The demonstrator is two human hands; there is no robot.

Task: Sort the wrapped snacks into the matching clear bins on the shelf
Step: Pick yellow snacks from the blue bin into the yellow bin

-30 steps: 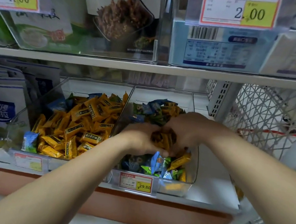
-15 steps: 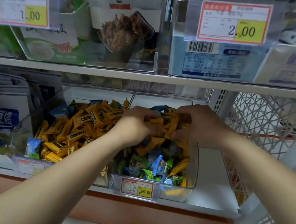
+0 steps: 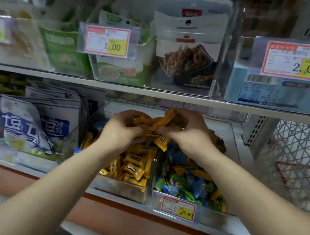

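Orange wrapped snacks [image 3: 157, 127] are gripped in curled fingers of left hand [image 3: 122, 130] and right hand [image 3: 187, 130] above two clear bins [image 3: 118, 188].

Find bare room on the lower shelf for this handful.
Bare shelf lies between the mixed bin and wire basket. The yellow bin's back corner is bare. Left, bagged packs crowd it. The left hand and right hand grip yellow snacks.

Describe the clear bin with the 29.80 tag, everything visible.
Transparent hard-looking plastic bin, open-topped, upright on the lower shelf, against the yellow-snack bin on its left. A red-and-yellow price tag sits on its front wall. Inside: mixed green, blue and orange wrapped snacks. The left hand and right hand hold orange snacks above its rear left edge.
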